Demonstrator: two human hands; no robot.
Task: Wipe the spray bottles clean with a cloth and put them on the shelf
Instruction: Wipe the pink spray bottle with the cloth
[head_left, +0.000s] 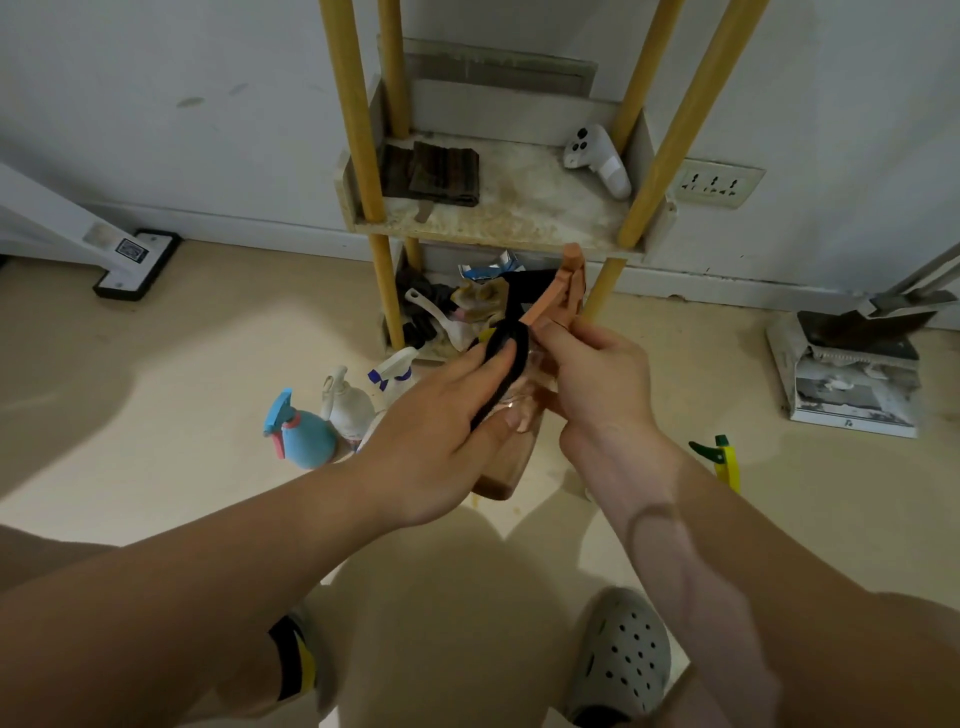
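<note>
Left hand (431, 457), cloth (508, 347), bottle (505, 470) (half hidden)

A folded dark brown cloth (441, 174) takes the left of the stained white shelf board (530, 208), a white plastic controller (597, 156) its right rear. Its middle lies bare between the yellow front posts (357, 130).
</note>
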